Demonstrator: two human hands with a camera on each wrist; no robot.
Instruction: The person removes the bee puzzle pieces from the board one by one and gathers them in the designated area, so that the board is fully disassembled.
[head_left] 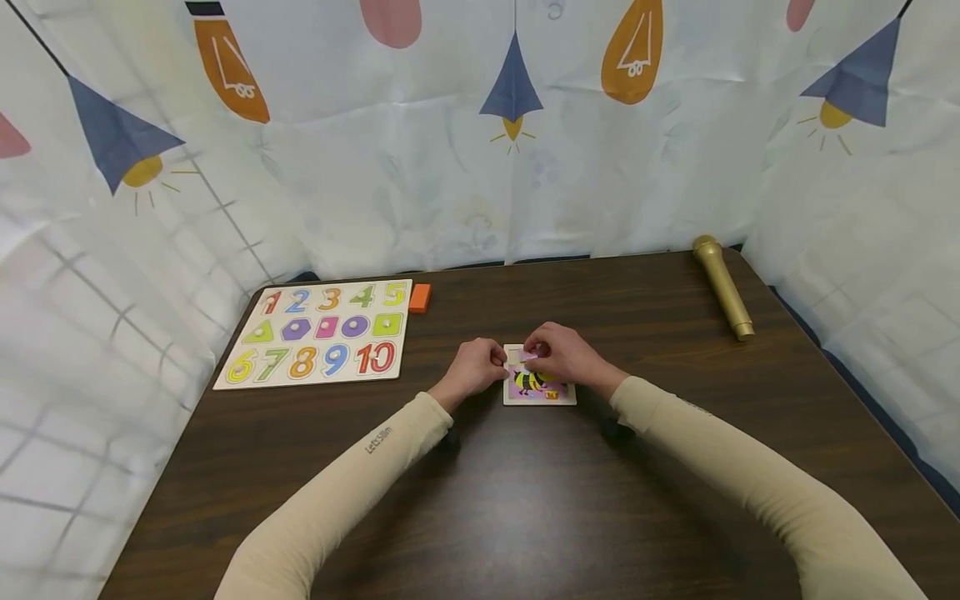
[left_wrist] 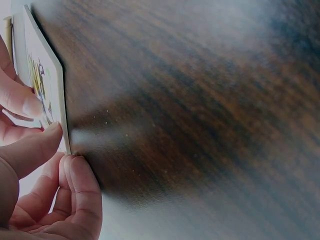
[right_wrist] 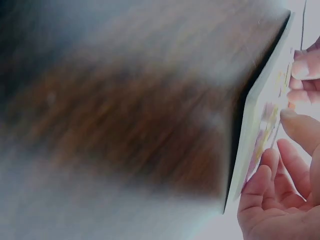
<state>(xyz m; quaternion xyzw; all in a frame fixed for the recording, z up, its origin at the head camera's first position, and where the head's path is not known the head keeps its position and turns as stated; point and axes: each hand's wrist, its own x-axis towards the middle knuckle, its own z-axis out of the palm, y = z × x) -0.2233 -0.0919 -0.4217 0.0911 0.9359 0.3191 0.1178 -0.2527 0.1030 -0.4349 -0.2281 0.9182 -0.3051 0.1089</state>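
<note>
A small square bee jigsaw puzzle (head_left: 540, 397) lies on the table, with a yellow-and-black bee on pink in a pale frame. At its left edge my left hand (head_left: 474, 368) holds the frame. In the left wrist view its thumb (left_wrist: 46, 142) lies on the board's top and the fingertips meet its side. My right hand (head_left: 567, 357) is over the upper right of the board, pinching a puzzle piece between thumb and fingers. Much of that piece is hidden by the fingers. In the right wrist view the bee puzzle (right_wrist: 250, 135) appears edge-on and blurred.
A number-and-shape peg board (head_left: 315, 335) lies at the left back, with an orange block (head_left: 420, 298) at its right corner. A gold microphone (head_left: 722, 287) lies at the right back. Printed curtains (head_left: 450, 183) close off the table's back and sides.
</note>
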